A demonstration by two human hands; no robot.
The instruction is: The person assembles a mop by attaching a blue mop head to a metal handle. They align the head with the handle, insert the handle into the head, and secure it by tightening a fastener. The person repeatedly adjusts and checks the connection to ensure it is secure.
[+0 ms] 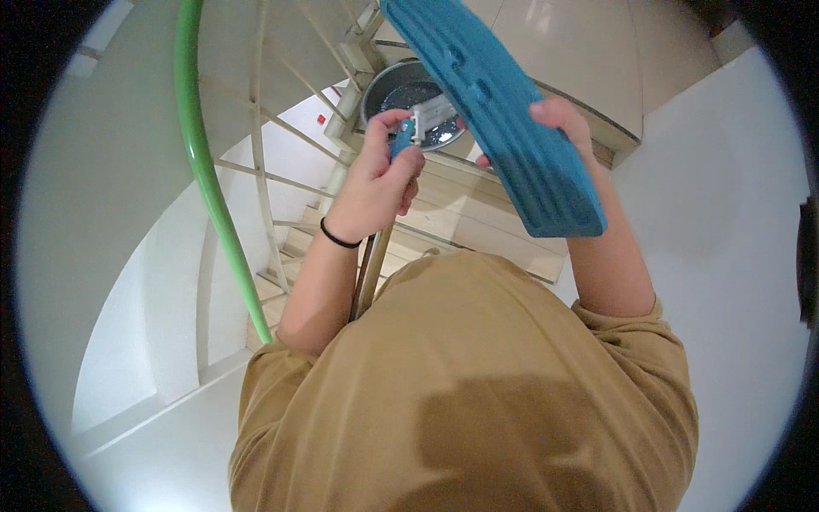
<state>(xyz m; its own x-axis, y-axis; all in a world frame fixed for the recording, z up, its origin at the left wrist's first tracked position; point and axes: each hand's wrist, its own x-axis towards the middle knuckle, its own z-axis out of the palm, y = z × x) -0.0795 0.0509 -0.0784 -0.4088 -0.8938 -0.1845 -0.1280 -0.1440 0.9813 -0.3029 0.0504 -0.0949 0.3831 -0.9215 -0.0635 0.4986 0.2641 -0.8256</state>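
Note:
My right hand [570, 124] grips the edge of a long blue ribbed board [512, 119], which looks like a flat mop plate. The board is held tilted, its lower end toward me, with the thumb on top and fingertips showing at its far edge. My left hand [380, 175] is closed around a small blue and white fitting [406, 135]. From that fitting a pale grey flat piece [435, 113] reaches toward the board; whether the two touch, I cannot tell. Behind both hands stands a grey bucket [370, 96] holding dark, shiny water, partly covered by the board.
Pale tiled stairs [461, 205] lie below me, and the bucket rests on a step. A green handrail [200, 162] with thin cream bars [258, 128] curves along the left. At right rises a white wall [717, 196]. A brownish pole [370, 273] shows beside my left forearm.

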